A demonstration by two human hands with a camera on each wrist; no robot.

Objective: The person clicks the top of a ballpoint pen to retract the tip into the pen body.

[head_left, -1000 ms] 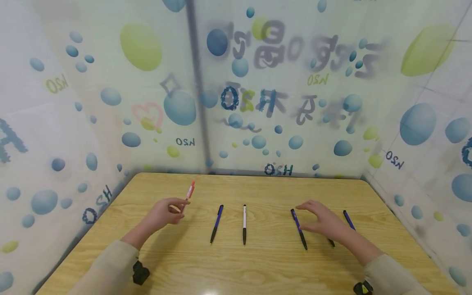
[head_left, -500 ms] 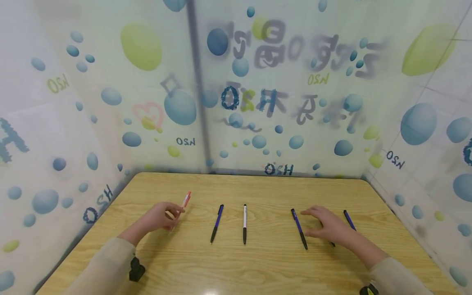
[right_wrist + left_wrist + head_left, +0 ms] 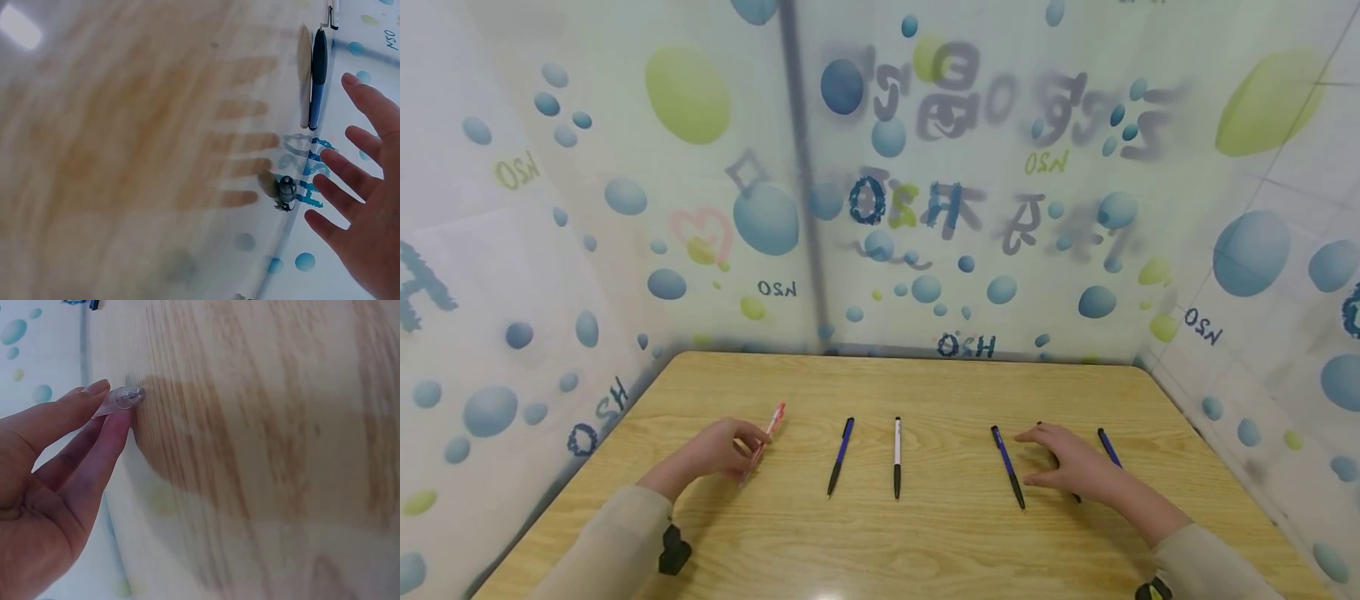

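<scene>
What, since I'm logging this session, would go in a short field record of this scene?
Left hand: pinches red pen
Right hand: fingers spread, holds nothing
Red pen: contact with table unclear
White pen: on table, between leftmost blue pen and middle blue pen
Rightmost blue pen: partly hidden in head view
Mostly hidden pen: behind right hand in head view, barrel colour unclear

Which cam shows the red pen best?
Head: it shows the red pen lengthwise, pinched by the left hand, which covers part. Left wrist: just its clear end, nearly end-on. Right wrist: I can't see it there.
</scene>
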